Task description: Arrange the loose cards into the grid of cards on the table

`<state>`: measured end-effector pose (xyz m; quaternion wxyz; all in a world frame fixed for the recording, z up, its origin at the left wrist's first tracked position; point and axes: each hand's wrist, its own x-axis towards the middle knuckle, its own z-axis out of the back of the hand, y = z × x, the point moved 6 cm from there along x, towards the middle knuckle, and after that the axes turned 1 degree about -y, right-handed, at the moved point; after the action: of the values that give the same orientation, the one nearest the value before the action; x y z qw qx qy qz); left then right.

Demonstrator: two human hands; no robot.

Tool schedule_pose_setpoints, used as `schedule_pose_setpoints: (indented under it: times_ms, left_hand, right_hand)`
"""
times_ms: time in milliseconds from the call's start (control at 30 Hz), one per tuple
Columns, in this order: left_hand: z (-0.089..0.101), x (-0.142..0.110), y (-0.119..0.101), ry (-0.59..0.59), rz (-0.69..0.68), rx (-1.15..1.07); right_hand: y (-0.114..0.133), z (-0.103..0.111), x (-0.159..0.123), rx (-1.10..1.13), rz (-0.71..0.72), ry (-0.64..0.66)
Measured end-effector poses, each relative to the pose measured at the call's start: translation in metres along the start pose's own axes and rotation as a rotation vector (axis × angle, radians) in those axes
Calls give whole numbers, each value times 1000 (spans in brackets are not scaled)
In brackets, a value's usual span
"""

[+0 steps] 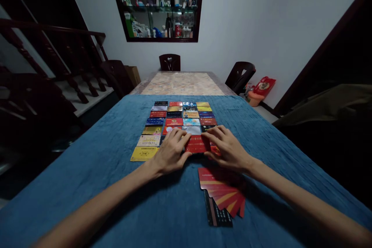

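Note:
A red card [197, 144] with pale lettering is held by its two short edges between my hands. My left hand [172, 151] pinches its left edge, fingers on top and thumb below. On the right edge, my right hand [228, 149] grips it the same way. Beneath and beyond lie rows of plastic cards in columns, among them a yellow card [143, 154], a cream card [148, 140] and a silver card [192, 130]. My hands hide part of the nearest rows. Closer to me is a fanned pile of red cards [222, 188], with a black card [217, 211] under it.
A blue cloth [116, 186] covers the near table; the marbled tabletop [183, 82] shows beyond it. Dark wooden chairs stand around, one at the far end [170, 62] and one at the right [240, 77]. A shelf niche [162, 9] is in the wall.

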<state>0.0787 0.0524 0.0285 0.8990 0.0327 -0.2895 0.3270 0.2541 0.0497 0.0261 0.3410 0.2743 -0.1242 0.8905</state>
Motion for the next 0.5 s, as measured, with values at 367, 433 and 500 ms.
schedule_pose_setpoints:
  times_ms: [367,433,500]
  left_hand:
    - [3,39,61,88,63,116]
    - [1,47,75,94,68,126]
    - [0,57,89,104,71,150]
  right_hand:
    - [-50,-29,64,15,60,135]
    - [-61,-37,78,-10,61,157]
    - [-71,-44,92,-35,54,171]
